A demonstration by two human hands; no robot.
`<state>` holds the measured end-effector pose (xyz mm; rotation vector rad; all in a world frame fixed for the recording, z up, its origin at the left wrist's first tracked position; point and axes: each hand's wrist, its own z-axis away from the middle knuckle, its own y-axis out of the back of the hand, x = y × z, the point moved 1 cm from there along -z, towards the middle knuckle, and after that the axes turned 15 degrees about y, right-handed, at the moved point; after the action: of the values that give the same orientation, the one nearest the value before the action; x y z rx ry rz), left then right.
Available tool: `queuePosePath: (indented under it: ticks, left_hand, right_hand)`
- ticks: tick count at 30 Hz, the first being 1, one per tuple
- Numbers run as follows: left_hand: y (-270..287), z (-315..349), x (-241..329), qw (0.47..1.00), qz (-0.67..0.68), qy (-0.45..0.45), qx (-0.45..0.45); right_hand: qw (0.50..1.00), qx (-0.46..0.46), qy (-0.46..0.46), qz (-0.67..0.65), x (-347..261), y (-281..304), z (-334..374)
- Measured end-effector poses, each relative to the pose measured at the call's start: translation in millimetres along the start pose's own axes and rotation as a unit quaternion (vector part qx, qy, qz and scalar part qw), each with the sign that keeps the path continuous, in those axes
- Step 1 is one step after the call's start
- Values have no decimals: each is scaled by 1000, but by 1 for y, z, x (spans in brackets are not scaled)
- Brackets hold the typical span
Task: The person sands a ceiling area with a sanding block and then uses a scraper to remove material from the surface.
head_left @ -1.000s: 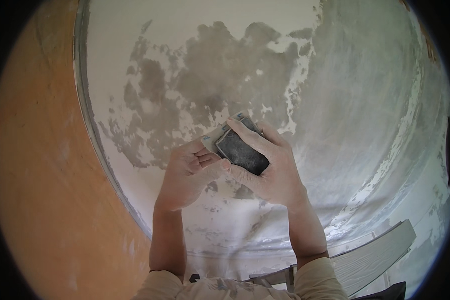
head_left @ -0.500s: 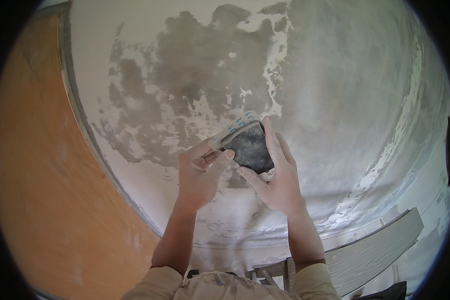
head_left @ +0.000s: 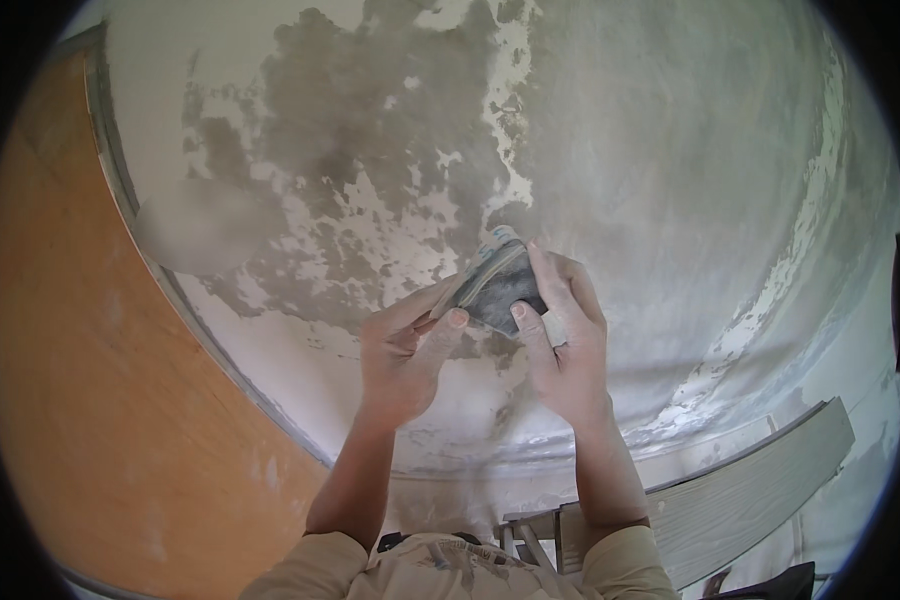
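Observation:
Both hands hold a piece of sandpaper up in front of the wall. Its dark face is dusty, and its pale back carries blue print along the upper edge. Layers show at the left edge; whether a block sits inside I cannot tell. My left hand grips the left edge, thumb in front and fingers behind. On the other side, my right hand presses its thumb on the dark face, with fingers along the right edge. White dust coats the fingers of both hands.
Behind stands a plastered wall with grey patches and white filler streaks. An orange-brown panel with a grey edge strip fills the left side. At lower right lies a grey wood-grained board, near a dark object.
The sandpaper has tilted, so its dark face looks narrower and its layered left edge shows more. My right thumb has moved up onto the dark face. The wall has shifted left in view.

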<state>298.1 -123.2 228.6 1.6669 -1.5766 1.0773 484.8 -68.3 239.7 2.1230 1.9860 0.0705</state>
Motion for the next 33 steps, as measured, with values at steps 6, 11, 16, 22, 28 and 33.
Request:
queuePosePath:
  ticks: [6, 11, 16, 22, 28, 33]
  left_hand:
    - [5, 3, -8, 999, -9, -2, 44]
    - [10, -6, -31, 997, 11, 13, 73]
    - [19, -32, -14, 998, -50, 11, 26]
    - [50, -106, 10, 975, -193, -107, -30]
    - [83, -208, 81, 899, -318, -296, -55]
    - [114, -296, 140, 712, -464, -501, 163]
  right_hand:
    - [999, -44, -17, -26, 2, -10, 7]
    - [996, -54, -1, 69, -2, -35, 15]
    - [970, -75, 36, 228, -6, -49, 7]
    - [962, -26, -30, 271, 11, -79, -46]
    - [913, -20, 65, 402, 26, -76, -136]
    - [836, -13, 92, 541, 42, -56, -202]
